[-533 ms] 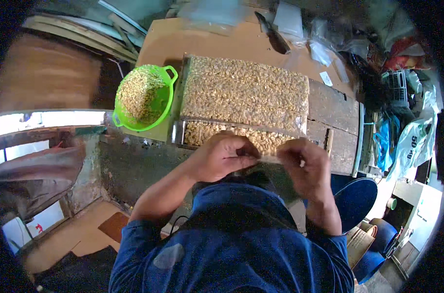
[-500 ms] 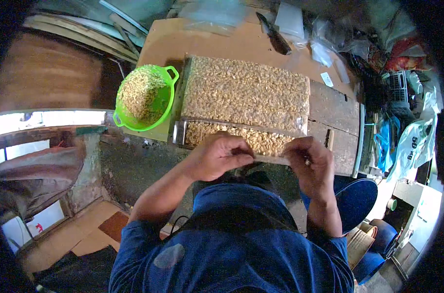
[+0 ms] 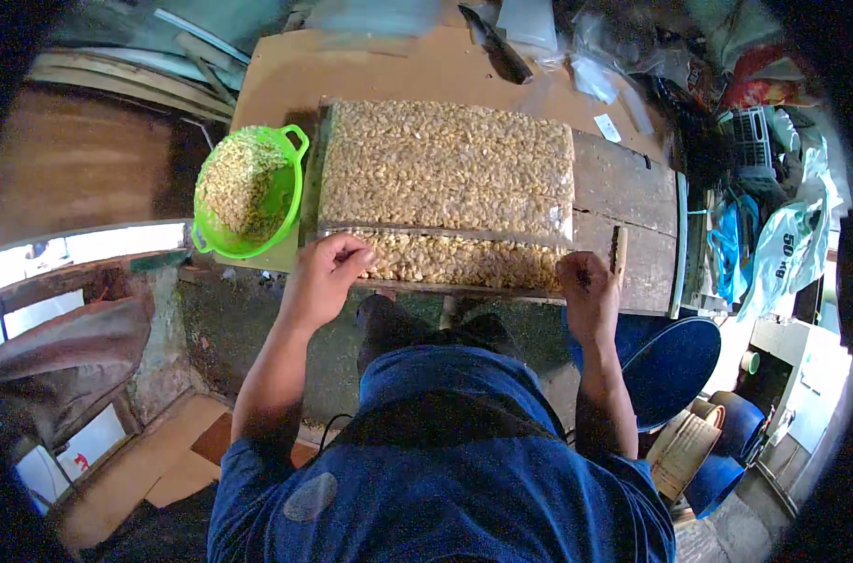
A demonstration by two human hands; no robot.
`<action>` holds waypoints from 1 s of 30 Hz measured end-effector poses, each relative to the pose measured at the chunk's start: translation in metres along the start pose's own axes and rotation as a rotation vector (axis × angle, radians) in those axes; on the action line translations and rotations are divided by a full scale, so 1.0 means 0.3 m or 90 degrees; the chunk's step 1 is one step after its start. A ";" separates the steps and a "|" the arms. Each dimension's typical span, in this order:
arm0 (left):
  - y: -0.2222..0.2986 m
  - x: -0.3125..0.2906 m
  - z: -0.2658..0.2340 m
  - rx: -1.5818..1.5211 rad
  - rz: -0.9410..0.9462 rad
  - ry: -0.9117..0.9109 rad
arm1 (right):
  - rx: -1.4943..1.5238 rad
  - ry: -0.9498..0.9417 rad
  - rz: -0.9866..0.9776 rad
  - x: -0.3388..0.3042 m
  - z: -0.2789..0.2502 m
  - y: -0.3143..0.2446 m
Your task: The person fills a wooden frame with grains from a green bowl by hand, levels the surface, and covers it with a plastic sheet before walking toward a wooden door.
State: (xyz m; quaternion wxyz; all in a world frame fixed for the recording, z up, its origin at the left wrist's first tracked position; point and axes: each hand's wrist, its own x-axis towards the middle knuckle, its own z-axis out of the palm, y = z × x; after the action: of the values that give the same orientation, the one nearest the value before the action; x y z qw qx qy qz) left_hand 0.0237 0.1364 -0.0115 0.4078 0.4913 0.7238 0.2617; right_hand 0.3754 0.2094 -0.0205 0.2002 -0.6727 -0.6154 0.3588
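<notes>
Pale split beans, packed flat in clear plastic, form a broad slab [image 3: 445,169] on the wooden table. Along its near side lies a narrower strip of beans [image 3: 454,260], close to the table's front edge. My left hand [image 3: 325,277] is at the left end of this strip, thumb and forefinger pinched together at its corner. My right hand [image 3: 590,286] is at the right end, fingers curled in against the strip. What either hand pinches is too small to make out. A green colander [image 3: 281,202] with loose beans stands left of the slab.
A knife [image 3: 497,47] lies at the back of the table [image 3: 623,183]. A short wooden stick [image 3: 619,249] lies just beyond my right hand. Plastic bags and a crate [image 3: 750,141] crowd the right side. A blue barrel [image 3: 670,371] stands below the table's right end.
My left hand has moved left from the middle of the near strip to its left end. My right hand stays near the right end. The whole view has shifted slightly.
</notes>
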 end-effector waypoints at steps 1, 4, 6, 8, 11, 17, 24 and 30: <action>-0.009 -0.002 0.005 0.016 0.003 0.020 | -0.001 0.000 -0.022 0.001 0.006 0.018; -0.005 -0.013 0.013 0.030 -0.020 0.062 | -0.023 0.003 -0.045 0.000 0.013 0.031; -0.009 -0.011 0.020 0.040 -0.034 0.076 | -0.037 0.008 -0.039 0.002 0.019 0.044; -0.017 -0.013 0.020 0.063 -0.034 0.086 | -0.042 0.013 -0.034 0.004 0.027 0.059; -0.012 -0.019 0.023 0.071 -0.033 0.105 | -0.069 0.022 0.007 -0.005 0.019 0.019; -0.047 -0.011 0.045 0.127 0.059 0.172 | -0.096 0.061 -0.046 0.000 0.034 0.049; -0.058 -0.007 0.047 0.149 0.062 0.195 | -0.108 0.070 -0.061 0.003 0.035 0.031; -0.066 -0.018 0.051 0.210 0.113 0.253 | -0.184 0.140 -0.138 -0.016 0.044 0.030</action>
State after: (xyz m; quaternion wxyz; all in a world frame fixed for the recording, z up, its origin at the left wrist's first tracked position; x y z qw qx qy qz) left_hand 0.0279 0.1235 -0.0333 0.1478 0.5516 0.7764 0.2666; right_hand 0.3722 0.2011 -0.0345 0.2055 -0.6592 -0.7037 0.1674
